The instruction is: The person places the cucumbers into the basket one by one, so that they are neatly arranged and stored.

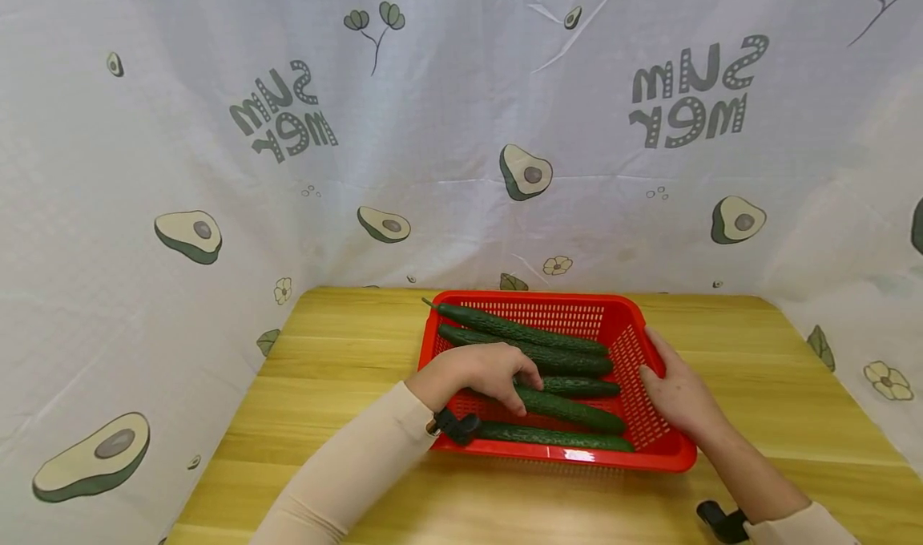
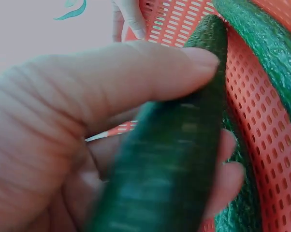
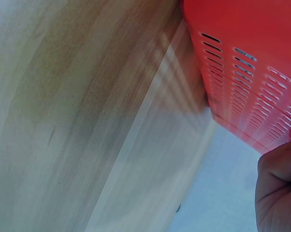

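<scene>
A red perforated plastic basket [image 1: 544, 454] holds several long dark green cucumbers lying lengthwise. My left hand [image 1: 492, 371] reaches in over the basket's left part and grips one cucumber [image 1: 573, 411] near the front. In the left wrist view, the thumb lies across the top of this cucumber [image 2: 165, 164] and fingertips show on its other side. At the basket's right rim, my right hand [image 1: 681, 393] holds the edge. Only a part of the right hand [image 3: 281, 186] shows in the right wrist view, against the basket wall [image 3: 242, 92].
The basket stands on a wood-grain table [image 1: 346, 369]. Behind and beside the table hangs a white sheet [image 1: 447, 128] printed with avocados and lettering. One cucumber [image 1: 519, 329] lies along the basket's back wall, its stem reaching past the rim. Another cucumber [image 1: 555, 437] lies along the front wall.
</scene>
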Demonstrator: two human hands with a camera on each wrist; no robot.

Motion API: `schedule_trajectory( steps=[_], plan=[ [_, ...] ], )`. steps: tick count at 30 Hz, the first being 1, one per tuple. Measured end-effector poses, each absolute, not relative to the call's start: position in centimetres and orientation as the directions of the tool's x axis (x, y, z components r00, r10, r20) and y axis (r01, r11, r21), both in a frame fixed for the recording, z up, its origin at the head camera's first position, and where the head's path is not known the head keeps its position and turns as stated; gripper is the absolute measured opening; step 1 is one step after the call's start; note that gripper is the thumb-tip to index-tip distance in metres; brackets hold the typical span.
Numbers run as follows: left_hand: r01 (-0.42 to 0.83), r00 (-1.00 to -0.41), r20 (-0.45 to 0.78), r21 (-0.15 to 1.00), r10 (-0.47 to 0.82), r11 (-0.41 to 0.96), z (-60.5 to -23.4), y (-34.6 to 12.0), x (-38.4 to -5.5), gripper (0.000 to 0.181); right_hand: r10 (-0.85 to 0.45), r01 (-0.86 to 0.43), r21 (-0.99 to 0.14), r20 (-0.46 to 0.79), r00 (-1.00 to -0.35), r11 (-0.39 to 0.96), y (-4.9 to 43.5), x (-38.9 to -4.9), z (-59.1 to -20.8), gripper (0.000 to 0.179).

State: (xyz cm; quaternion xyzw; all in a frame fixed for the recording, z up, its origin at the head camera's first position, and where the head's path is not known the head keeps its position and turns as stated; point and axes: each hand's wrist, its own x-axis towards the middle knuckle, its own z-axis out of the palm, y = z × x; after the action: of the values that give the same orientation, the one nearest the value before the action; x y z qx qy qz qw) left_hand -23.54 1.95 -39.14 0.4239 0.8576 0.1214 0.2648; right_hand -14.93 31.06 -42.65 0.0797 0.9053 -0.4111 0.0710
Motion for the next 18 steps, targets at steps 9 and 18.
schedule_trajectory(
  steps=[9,18],
  plan=[
    [0.653,-0.504,-0.388,0.414,0.772,0.634,-39.83,2.28,-23.64,0.044,0.093,0.206,-0.724,-0.193,-0.977,0.658,31.08,-14.93,-42.68,0.07],
    [0.599,-0.554,-0.374,0.442,0.744,0.668,-39.2,1.61,-23.55,0.043,0.092,0.21,-0.725,-0.199,-0.976,0.656,31.1,-14.99,-42.79,0.07]
  ],
)
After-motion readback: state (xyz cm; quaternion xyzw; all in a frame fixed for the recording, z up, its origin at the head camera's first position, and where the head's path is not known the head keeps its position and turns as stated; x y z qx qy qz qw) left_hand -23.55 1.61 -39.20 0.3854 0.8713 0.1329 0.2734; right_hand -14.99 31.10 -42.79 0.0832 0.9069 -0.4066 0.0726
